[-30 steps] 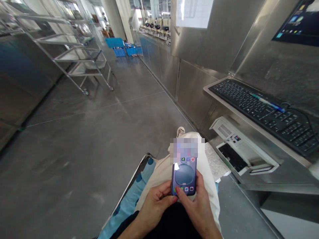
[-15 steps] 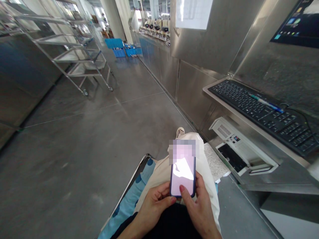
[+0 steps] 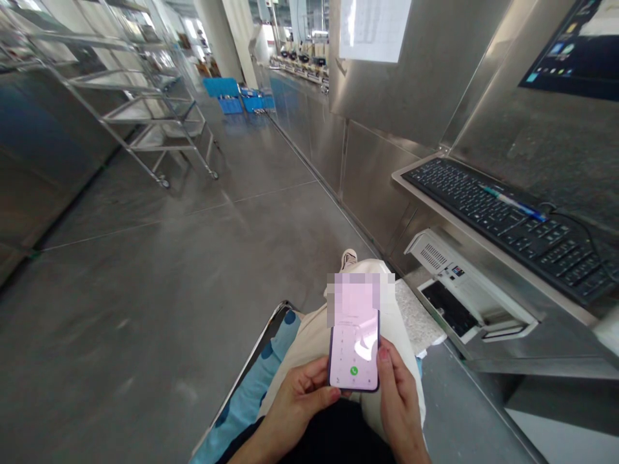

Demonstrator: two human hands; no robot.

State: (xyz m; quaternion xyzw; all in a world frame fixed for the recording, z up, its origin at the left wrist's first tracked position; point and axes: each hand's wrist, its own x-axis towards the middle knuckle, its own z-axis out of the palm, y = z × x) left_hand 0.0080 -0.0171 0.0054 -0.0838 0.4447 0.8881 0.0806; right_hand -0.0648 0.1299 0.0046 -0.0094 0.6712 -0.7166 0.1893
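A smartphone (image 3: 345, 348) is held upright above my lap, its lit pinkish screen showing a dial pad with a green call button. Pixel blocks cover the upper part of the screen. My left hand (image 3: 302, 396) grips the phone's lower left corner, thumb along the bottom edge and fingers curled at the side. On the opposite side, my right hand (image 3: 399, 393) is closed around the lower right edge, with its thumb resting by the screen's border. Beneath the phone are my light trousers (image 3: 309, 328).
To the right, a black keyboard (image 3: 493, 219) with a pen (image 3: 515, 203) on it lies on a metal shelf under a monitor (image 3: 575, 51). Below hangs a whitish open box (image 3: 464, 283). A wheeled metal rack (image 3: 155, 122) stands at left; blue crates (image 3: 232, 103) sit farther back.
My right thumb has moved off the screen to the phone's right edge. The screen now shows a dial pad with a green button, and its bright reflection has shrunk.
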